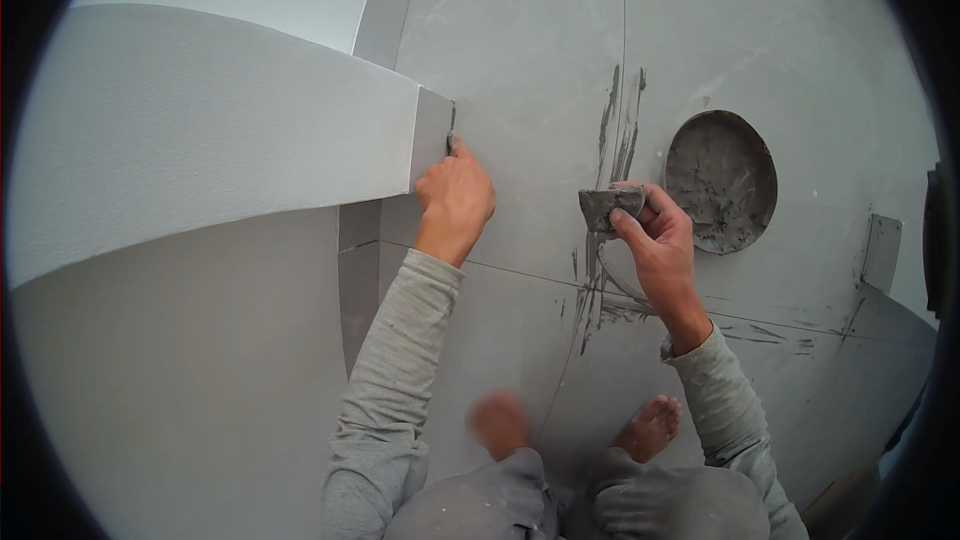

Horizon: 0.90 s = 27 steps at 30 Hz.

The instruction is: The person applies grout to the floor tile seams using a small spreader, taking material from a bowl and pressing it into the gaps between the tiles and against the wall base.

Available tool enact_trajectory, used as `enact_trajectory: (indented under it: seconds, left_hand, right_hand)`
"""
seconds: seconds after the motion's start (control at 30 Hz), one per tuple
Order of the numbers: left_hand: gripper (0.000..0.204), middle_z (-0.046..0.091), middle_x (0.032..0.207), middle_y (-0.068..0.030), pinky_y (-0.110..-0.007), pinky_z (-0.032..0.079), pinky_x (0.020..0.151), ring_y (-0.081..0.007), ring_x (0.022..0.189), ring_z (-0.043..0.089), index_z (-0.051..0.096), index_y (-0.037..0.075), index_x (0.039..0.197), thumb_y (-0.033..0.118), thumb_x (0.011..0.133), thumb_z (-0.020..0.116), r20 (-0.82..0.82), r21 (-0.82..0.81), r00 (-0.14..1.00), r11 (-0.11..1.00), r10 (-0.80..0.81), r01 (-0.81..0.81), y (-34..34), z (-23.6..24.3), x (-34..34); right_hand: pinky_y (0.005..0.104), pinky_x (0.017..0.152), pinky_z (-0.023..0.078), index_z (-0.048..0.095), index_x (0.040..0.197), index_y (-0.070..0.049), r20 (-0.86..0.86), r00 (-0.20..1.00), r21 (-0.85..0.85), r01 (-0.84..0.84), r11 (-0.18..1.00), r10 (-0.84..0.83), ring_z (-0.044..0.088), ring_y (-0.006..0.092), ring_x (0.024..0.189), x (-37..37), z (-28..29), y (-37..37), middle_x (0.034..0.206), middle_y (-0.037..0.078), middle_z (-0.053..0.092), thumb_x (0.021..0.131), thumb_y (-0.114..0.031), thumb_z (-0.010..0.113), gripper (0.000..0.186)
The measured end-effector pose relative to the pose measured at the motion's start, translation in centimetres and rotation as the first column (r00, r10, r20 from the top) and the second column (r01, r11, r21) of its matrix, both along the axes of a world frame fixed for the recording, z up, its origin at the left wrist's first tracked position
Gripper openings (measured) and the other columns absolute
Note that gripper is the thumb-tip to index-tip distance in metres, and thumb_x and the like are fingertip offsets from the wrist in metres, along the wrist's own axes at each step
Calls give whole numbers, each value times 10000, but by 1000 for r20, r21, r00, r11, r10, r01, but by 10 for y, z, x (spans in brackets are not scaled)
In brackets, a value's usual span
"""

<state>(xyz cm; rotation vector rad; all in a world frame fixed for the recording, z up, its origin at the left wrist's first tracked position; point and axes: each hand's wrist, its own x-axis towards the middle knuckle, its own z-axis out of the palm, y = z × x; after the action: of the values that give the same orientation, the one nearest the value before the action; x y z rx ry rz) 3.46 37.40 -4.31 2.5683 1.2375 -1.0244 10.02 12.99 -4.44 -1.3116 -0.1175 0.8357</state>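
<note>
My left hand (455,185) reaches to the narrow tile face (430,140) at the end of a white raised ledge (220,130), index finger against a dark line on its edge, other fingers curled; what they hold is hidden. My right hand (660,245) grips a small scraper (608,208) coated in grey paste, thumb on its face. Just behind it, to the right, lies a round shallow container (718,180) of grey paste.
Grey floor tiles (510,50) carry dark paste streaks along their joints (630,115). My bare feet (648,428) are at the bottom. A tile-edged step (880,250) stands at the right, a dark object (935,235) beyond it.
</note>
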Motion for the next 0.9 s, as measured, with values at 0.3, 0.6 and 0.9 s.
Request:
enact_trajectory:
  seconds: [0.3,0.6,0.9]
  left_hand:
    - [817,708,1037,-268,-559,509,913,-461,1009,677,168,57,1608,111,879,532,276,-6,953,992,123,-126,3,-6,2]
    - [849,713,905,-253,-543,535,800,-431,851,701,148,70,1617,91,861,535,141,-71,978,987,156,-147,-32,9,-60]
    - [786,678,688,-170,-495,531,611,-364,629,678,258,-77,1543,107,847,572,172,25,984,999,35,-40,-57,14,-79]
  right_hand:
    - [237,794,522,611,1195,36,6,999,0,-43,999,43,644,74,897,-7,5,-2,1008,47,715,969,-17,620,233]
    - [225,779,514,604,1207,35,-13,1000,17,-24,1000,24,637,64,888,-14,13,-3,1026,40,709,972,-14,620,241]
    - [228,770,524,597,1212,30,-26,998,21,-52,998,52,638,66,889,-20,18,-15,1015,39,705,975,-29,624,246]
